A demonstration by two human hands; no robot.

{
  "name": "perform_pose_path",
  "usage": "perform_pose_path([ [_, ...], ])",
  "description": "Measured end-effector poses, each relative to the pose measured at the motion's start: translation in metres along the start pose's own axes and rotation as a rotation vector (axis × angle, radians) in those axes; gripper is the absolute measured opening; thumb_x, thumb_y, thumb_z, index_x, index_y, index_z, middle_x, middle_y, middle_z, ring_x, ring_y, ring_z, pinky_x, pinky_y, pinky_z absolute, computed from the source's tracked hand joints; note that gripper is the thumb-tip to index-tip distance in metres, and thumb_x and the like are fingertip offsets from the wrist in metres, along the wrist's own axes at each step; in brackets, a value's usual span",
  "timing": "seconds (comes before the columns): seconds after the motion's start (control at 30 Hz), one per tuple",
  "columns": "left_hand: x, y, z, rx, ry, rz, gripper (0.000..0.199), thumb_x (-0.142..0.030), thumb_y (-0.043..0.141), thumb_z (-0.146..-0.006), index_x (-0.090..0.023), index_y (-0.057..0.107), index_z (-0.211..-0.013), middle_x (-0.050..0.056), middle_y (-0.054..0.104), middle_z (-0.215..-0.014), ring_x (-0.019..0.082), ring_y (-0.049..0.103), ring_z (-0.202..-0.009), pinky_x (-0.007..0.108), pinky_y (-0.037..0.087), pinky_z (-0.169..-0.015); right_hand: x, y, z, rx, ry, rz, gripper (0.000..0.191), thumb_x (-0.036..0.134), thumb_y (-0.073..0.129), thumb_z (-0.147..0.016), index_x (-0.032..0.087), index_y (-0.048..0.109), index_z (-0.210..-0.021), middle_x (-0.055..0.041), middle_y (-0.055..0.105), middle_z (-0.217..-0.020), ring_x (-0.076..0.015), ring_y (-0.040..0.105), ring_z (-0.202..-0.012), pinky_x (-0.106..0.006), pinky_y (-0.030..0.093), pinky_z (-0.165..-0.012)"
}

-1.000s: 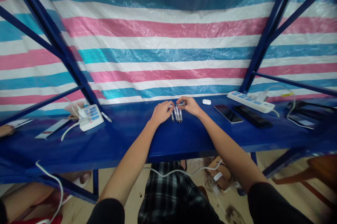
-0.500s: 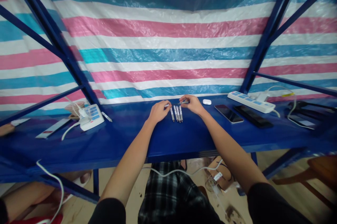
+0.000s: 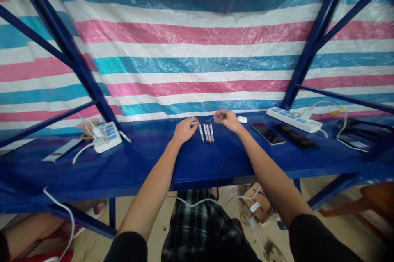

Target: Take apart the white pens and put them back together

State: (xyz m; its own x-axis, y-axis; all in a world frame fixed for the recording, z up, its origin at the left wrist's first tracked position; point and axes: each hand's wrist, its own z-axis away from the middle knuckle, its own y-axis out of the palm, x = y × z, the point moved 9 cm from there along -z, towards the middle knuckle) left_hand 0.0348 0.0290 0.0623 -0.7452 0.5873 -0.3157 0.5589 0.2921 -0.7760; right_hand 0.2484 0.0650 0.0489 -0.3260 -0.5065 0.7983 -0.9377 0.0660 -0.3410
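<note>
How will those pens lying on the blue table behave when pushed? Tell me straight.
The slim white pens look round and smooth, so they would probably roll if pushed sideways across the glossy blue table. They seem stiff and fairly light. Lying close together, they would likely knock each other out of line.

Smooth plastic pens (image 3: 207, 133) on glossy painted-metal table (image 3: 215, 163).

The head-worn camera looks forward and down from just behind the near edge of the blue table (image 3: 215, 163), fairly close above the pens (image 3: 207, 133). Its wide view reaches the striped tarp (image 3: 197, 61) beyond the table and the floor (image 3: 338, 229) below it.
</note>
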Motion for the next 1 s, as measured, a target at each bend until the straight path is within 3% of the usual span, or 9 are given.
perform_pose_path([
  [0.2,0.001,0.0,-0.001,-0.013,-0.01,0.014,0.019,-0.032,0.055,-0.096,-0.025,0.072,-0.101,0.002,0.077,-0.103,0.021,0.069,-0.089,0.03,0.049,-0.08,-0.01,0.009,0.0,0.026,0.16,-0.256,0.027,0.035,0.071,-0.077,0.016,0.07,-0.097,-0.0045,0.069,-0.081,-0.0131,0.055,-0.06,-0.027,0.046,-0.058],
  [0.37,0.001,0.0,-0.001,-0.012,-0.013,0.041,0.02,-0.032,0.054,-0.096,-0.025,0.072,-0.101,0.002,0.077,-0.103,0.02,0.069,-0.088,0.029,0.048,-0.078,-0.017,0.021,0.007,0.037,0.306,-0.334,0.034,0.049,0.064,-0.086,0.016,0.068,-0.091,0.0035,0.047,-0.059,-0.0094,0.036,-0.047,-0.024,0.032,-0.045],
  [0.53,0.001,0.001,0.0,-0.014,-0.02,0.056,0.02,-0.032,0.055,-0.096,-0.025,0.073,-0.101,0.002,0.077,-0.101,0.02,0.068,-0.087,0.028,0.048,-0.077,-0.009,0.025,0.009,0.07,0.249,-0.134,0.04,0.052,0.077,-0.074,0.015,0.073,-0.089,0.0024,0.052,-0.057,-0.0115,0.042,-0.051,-0.026,0.033,-0.049],
  [0.7,-0.001,0.001,0.0,-0.008,-0.013,0.053,0.021,-0.033,0.055,-0.096,-0.025,0.073,-0.101,0.002,0.077,-0.099,0.02,0.068,-0.086,0.028,0.048,-0.075,0.0,0.027,0.009,0.065,0.176,-0.078,0.039,0.051,0.075,-0.074,0.014,0.076,-0.087,0.0006,0.056,-0.056,-0.0149,0.049,-0.057,-0.028,0.04,-0.058],
  [1.0,-0.003,0.0,0.0,0.006,-0.019,0.048,0.023,-0.037,0.055,-0.096,-0.025,0.074,-0.099,0.002,0.078,-0.095,0.02,0.069,-0.084,0.028,0.046,-0.071,0.0,0.032,0.009,0.047,0.165,-0.047,0.04,0.053,0.077,-0.071,0.015,0.078,-0.084,0.0039,0.048,-0.049,-0.0122,0.041,-0.052,-0.027,0.034,-0.053],
])
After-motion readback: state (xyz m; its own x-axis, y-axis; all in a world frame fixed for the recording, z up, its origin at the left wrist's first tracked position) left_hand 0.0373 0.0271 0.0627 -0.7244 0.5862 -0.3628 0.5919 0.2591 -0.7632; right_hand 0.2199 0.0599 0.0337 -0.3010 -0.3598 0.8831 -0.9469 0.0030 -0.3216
